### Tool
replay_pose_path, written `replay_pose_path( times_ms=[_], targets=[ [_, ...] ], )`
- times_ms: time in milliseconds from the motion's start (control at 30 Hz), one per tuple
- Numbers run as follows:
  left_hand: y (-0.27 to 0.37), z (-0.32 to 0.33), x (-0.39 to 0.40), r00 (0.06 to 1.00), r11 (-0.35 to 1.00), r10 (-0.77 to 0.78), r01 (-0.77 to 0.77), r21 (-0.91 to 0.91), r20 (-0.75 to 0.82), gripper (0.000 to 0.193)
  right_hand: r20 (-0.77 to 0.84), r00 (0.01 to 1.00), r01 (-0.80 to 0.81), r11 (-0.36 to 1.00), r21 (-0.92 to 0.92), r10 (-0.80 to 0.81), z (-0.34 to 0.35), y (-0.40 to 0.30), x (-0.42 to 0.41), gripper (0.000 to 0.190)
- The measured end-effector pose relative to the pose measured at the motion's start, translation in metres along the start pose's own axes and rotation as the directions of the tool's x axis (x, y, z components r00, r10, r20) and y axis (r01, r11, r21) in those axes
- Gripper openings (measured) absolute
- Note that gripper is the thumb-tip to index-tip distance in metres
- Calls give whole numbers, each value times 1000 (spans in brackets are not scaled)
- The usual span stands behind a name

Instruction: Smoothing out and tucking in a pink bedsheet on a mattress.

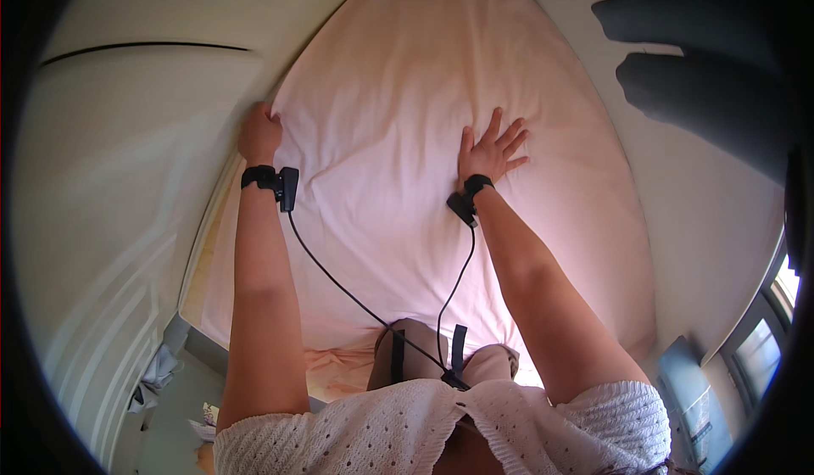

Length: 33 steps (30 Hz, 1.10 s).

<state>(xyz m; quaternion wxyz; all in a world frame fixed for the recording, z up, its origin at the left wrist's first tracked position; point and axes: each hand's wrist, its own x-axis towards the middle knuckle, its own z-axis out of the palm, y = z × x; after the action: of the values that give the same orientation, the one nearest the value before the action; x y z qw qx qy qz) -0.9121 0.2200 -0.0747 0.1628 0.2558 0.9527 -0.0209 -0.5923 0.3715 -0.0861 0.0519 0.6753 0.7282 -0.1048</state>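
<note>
A pale pink fitted sheet [394, 176] covers the mattress before me, with loose creases across its middle. At the mattress's left edge, my left hand [259, 133] is closed on the sheet's border, its fingertips hidden from view. My right hand [493, 147] lies palm down on the sheet, right of the middle, with its fingers spread. Each wrist bears a black strap with a small device, and cables run from both towards my waist. Near the lower left, a strip of yellowish mattress [202, 271] shows beside the sheet. My knees rest on the bed.
A pale wall or panel [114, 176] rises close along the left side. Dark grey-blue padded shapes [693, 80] stand at the upper right. At the lower left, crumpled cloth [156, 370] lies near the floor. A window [757, 351] and a blue-grey item [693, 398] are at the lower right.
</note>
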Motion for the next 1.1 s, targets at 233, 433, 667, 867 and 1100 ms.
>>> replay_pose_path(
  times_ms=[233, 433, 667, 867, 1100],
  targets=[
    [15, 19, 8, 894, 994, -54, 7, -107, -445, 10, -17, 1000, 20, 1000, 13, -19, -10, 12, 0, 68],
    [2, 15, 8, 695, 991, -40, -63, -116, -718, 8, 59, 932, 361, 932, -26, -359, -24, 4, -22, 72],
    [-8, 0, -64, 695, 781, 293, -570, -255, -656, 43, 73, 943, 330, 942, -59, -326, -32, 1, -23, 74],
    [-53, 42, -131, 927, 933, 350, -357, -34, -135, 54, 141, 946, 307, 946, -103, -292, -31, -2, -19, 74],
    [-55, 61, -121, 933, 942, 328, -335, -24, -150, 61, 152, 943, 315, 940, -130, -295, -15, 2, -14, 74]
  ],
)
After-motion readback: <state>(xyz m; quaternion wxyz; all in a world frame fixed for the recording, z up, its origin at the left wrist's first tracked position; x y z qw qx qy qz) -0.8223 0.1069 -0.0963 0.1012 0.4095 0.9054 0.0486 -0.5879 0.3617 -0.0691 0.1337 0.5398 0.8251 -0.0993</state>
